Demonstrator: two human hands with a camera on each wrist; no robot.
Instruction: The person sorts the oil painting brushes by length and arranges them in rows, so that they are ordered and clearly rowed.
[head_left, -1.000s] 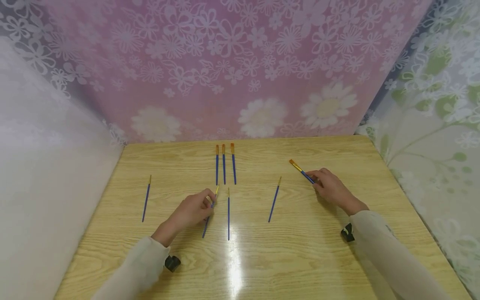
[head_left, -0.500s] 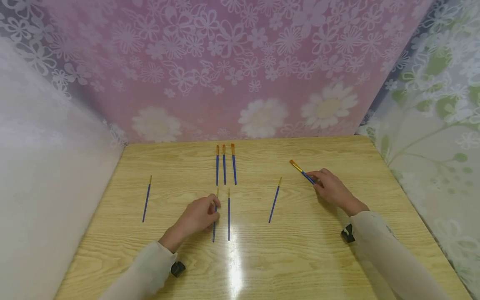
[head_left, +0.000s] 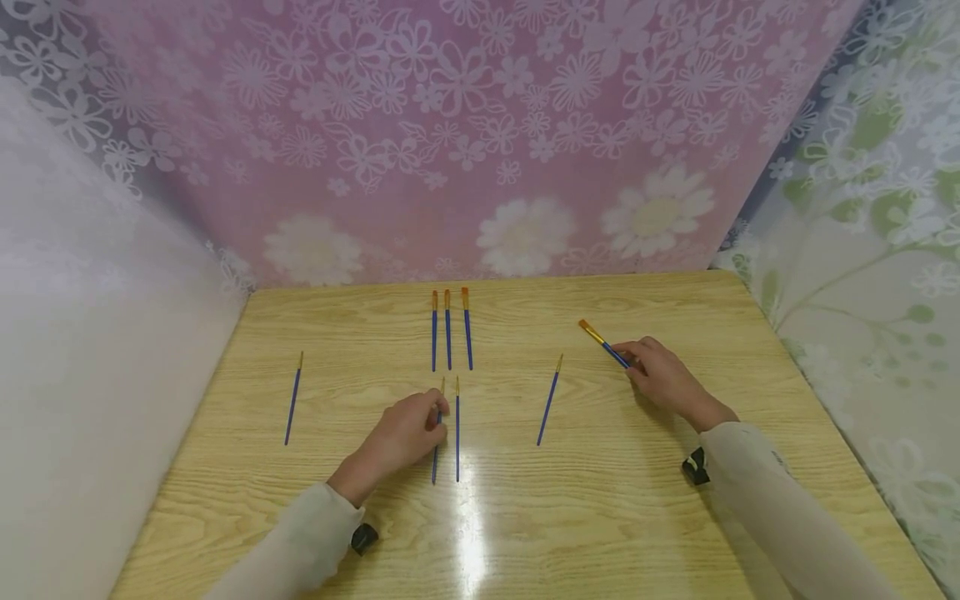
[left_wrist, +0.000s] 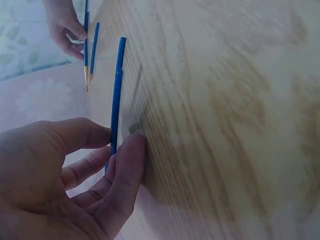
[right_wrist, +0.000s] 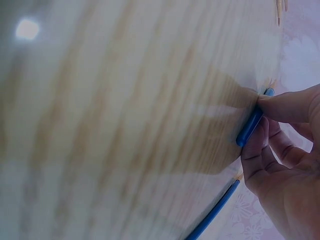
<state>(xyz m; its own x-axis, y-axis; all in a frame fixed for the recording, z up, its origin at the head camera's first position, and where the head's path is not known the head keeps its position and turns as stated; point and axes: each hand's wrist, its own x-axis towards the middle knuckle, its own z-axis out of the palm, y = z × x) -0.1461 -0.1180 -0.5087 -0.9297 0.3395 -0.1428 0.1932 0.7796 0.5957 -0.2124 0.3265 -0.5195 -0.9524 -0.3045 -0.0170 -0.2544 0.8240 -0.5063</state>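
Between thumb and fingers, my left hand [head_left: 405, 429] pinches a thin blue paintbrush [head_left: 435, 465] with its pointed tip toward the back; part of the handle is hidden by the fingers. Just right of it, a small gap apart, lies a similar thin paintbrush [head_left: 457, 437]. On the right, my right hand [head_left: 667, 383] pinches the handle of a wider flat paintbrush [head_left: 600, 340], its brown bristles angled to the back left. The right wrist view shows this brush's blue handle end [right_wrist: 248, 131] close to the table.
Three flat paintbrushes [head_left: 448, 333] lie side by side at the back middle of the wooden table [head_left: 600, 517]. One thin paintbrush [head_left: 292, 404] lies at the left, another thin paintbrush [head_left: 550, 400] right of centre. A flowered pink curtain [head_left: 420, 192] hangs behind.
My left hand has moved right with the thin paintbrush, which has turned straighter and now lies nearly parallel beside the middle one. The right hand and its flat paintbrush have stayed still.
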